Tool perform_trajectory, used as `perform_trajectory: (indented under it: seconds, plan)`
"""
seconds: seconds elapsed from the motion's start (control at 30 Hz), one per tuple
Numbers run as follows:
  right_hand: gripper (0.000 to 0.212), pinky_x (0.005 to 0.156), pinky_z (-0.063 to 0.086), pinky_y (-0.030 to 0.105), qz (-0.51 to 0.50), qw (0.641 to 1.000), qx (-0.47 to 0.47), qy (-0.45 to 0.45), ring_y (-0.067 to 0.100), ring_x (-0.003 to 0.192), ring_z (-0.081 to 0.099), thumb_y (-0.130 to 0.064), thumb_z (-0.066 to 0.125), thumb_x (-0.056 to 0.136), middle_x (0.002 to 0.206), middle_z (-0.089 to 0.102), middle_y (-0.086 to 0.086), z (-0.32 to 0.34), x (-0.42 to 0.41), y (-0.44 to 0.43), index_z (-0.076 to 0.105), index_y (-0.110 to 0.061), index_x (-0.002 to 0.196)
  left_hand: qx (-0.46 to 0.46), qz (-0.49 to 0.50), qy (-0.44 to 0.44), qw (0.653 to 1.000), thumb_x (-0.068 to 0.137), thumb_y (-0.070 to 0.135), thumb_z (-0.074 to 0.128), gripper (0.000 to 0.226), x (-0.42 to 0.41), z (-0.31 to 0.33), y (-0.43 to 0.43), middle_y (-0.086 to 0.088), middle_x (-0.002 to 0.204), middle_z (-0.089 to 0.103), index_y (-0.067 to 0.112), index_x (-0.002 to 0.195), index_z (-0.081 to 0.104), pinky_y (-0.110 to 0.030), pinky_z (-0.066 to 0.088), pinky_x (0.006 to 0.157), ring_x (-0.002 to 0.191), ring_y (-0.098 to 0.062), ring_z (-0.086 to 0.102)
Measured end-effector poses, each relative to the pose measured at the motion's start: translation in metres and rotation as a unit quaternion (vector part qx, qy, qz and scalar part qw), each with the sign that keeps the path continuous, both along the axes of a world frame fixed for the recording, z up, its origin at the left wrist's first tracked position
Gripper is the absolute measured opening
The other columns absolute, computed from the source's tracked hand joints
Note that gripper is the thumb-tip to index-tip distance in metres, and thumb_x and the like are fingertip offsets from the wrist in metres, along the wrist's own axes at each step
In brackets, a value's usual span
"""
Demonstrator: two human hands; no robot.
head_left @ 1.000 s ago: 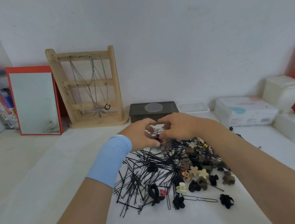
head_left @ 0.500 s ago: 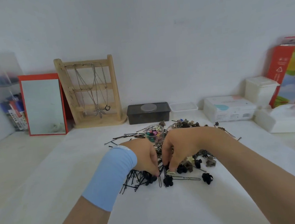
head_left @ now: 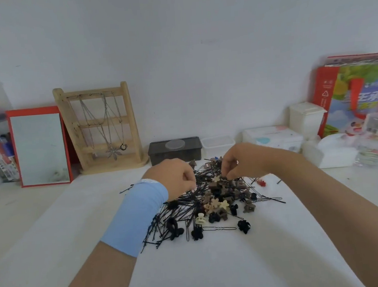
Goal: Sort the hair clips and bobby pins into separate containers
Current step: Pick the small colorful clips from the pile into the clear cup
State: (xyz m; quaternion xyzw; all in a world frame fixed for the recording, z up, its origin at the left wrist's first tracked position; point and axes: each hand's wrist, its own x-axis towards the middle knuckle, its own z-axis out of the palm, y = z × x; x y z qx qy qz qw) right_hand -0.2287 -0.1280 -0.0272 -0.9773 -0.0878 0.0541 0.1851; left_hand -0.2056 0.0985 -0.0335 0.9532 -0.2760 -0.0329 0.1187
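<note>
Left hand (head_left: 175,177): fingers curled down into thin black metal bobby pins (head_left: 179,208); grasp unclear.
Right hand (head_left: 241,159): fingertips pinched among small brown plastic claw clips (head_left: 223,186); hold unclear.

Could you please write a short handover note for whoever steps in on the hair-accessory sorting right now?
Left hand, blue band at the wrist, rests curled on the bobby pins; whether it grips any cannot be told.
Right hand pinches down into the far part of the hair clips; what it holds is hidden.
Clips and pins lie mixed in one pile on the white table.
Dark lidded box and clear tub stand behind the pile.
Done: nothing visibly sorted.
Left: separate the whole pile.
</note>
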Motion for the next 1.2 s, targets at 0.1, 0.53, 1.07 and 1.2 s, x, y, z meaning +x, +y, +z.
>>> perform_trajectory:
  seconds: [0.1, 0.53, 1.07, 1.2]
  plan:
    - [0.013, 0.066, 0.044, 0.016, -0.055, 0.998, -0.017, -0.019, 0.005, 0.083, 0.062, -0.017, 0.070, 0.088, 0.095, 0.068, -0.012, -0.001, 0.002, -0.027, 0.075, -0.025, 0.096, -0.096, -0.038, 0.037, 0.994, 0.090, 0.029, 0.067, 0.013, 0.012, 0.001, -0.030, 0.016, 0.097, 0.066, 0.032, 0.103, 0.068, -0.018, 0.041, 0.075, 0.086, -0.003, 0.060]
    - [0.022, 0.067, 0.059, 0.026, -0.130, 0.989, -0.041, 0.052, 0.011, 0.081, 0.067, -0.026, 0.080, 0.071, 0.082, 0.067, -0.016, -0.041, 0.013, -0.078, 0.075, -0.032, 0.092, 0.047, -0.126, 0.038, 0.990, 0.091, 0.029, 0.067, 0.013, 0.034, -0.021, -0.123, 0.010, 0.107, 0.068, 0.025, 0.101, 0.074, -0.028, 0.051, 0.089, 0.096, -0.012, 0.063]
    - [0.016, 0.054, 0.054, 0.028, -0.132, 0.969, 0.201, -0.054, 0.011, 0.064, 0.066, -0.010, 0.073, 0.081, 0.077, 0.076, 0.001, -0.010, 0.048, -0.087, 0.073, -0.020, 0.094, -0.119, -0.042, 0.063, 0.990, 0.085, 0.030, 0.074, 0.009, 0.080, -0.007, -0.129, 0.013, 0.083, 0.070, 0.027, 0.092, 0.073, -0.028, 0.054, 0.083, 0.075, -0.006, 0.067]
    - [0.016, 0.054, 0.044, 0.009, -0.084, 0.978, 0.181, -0.057, 0.001, 0.063, 0.066, -0.011, 0.074, 0.082, 0.079, 0.075, -0.003, -0.004, 0.071, -0.052, 0.077, -0.019, 0.096, -0.100, 0.016, 0.020, 0.995, 0.085, 0.034, 0.072, 0.005, 0.100, 0.006, -0.080, 0.017, 0.092, 0.069, 0.032, 0.088, 0.076, -0.023, 0.044, 0.078, 0.082, -0.003, 0.060]
